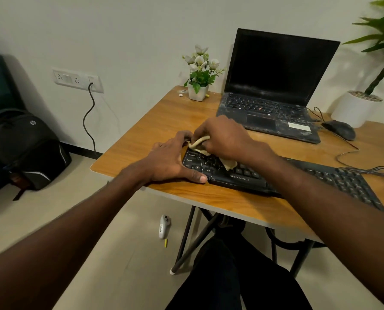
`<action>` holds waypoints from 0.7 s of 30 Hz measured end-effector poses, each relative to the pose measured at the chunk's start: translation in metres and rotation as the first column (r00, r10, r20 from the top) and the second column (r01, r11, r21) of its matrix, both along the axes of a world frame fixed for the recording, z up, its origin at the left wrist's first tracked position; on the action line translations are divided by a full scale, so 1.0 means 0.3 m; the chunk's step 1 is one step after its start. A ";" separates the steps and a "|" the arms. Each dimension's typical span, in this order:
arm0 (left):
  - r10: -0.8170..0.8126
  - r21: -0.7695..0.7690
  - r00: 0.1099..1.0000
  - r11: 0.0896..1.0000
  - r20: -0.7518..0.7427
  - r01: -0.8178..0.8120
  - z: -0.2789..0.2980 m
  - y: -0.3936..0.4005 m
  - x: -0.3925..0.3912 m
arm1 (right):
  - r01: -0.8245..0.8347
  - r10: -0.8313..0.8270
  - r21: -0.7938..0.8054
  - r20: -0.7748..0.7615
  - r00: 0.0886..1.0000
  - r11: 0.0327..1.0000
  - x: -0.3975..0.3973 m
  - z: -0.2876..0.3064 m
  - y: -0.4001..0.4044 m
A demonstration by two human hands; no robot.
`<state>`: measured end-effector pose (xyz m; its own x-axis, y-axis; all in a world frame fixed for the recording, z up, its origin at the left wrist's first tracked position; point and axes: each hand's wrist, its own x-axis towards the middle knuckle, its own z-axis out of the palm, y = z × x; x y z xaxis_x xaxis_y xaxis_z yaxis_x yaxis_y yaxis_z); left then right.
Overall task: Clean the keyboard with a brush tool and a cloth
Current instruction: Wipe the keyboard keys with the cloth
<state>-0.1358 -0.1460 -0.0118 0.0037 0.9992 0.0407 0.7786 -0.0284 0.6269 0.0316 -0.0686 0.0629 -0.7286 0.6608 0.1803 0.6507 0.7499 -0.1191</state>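
Observation:
A black keyboard (334,180) lies along the front of the wooden table (155,121). My right hand (224,137) is closed on a beige cloth (198,143) and presses it onto the keys at the keyboard's left end. A fold of the cloth pokes out below my wrist. My left hand (170,159) clasps the keyboard's left edge, thumb on the front corner and fingers curled around the far corner. No brush tool shows on the table.
An open dusty laptop (273,90) stands behind the keyboard, with a black mouse (339,129) and its cable to the right. A small flower pot (198,91) sits at the back, a large white planter (354,108) far right. A backpack (27,146) and a white gadget (164,227) are on the floor.

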 end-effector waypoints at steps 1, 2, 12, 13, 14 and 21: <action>-0.003 -0.001 1.000 1.000 -0.002 0.003 -0.002 0.001 -0.001 | -0.015 0.015 0.016 0.000 1.000 1.000 0.000 -0.017 -0.004; -0.004 0.000 1.000 1.000 -0.002 0.004 -0.002 0.002 -0.003 | -0.025 0.025 0.047 -0.004 1.000 0.999 0.004 -0.032 -0.007; 0.014 0.000 1.000 1.000 -0.008 -0.014 0.006 -0.004 0.006 | 0.038 -0.057 0.167 0.108 0.993 0.985 0.078 -0.009 -0.037; 0.014 -0.004 1.000 1.000 -0.003 -0.015 0.008 -0.005 0.005 | 0.034 -0.048 0.170 0.079 0.996 0.985 0.061 -0.008 -0.046; 0.016 -0.012 1.000 1.000 0.008 -0.016 0.007 -0.004 0.003 | 0.027 -0.031 0.149 0.027 0.999 0.988 0.042 -0.012 -0.056; 0.009 -0.032 0.999 0.999 0.044 -0.007 0.019 -0.008 0.004 | -0.078 0.076 0.114 0.015 0.997 0.990 0.050 -0.055 -0.072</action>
<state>-0.1347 -0.1485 -0.0061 -0.0053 1.0000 0.0084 0.7505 -0.0016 0.6609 0.0465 -0.0902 0.0463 -0.7789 0.5781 0.2433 0.5913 0.8062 -0.0227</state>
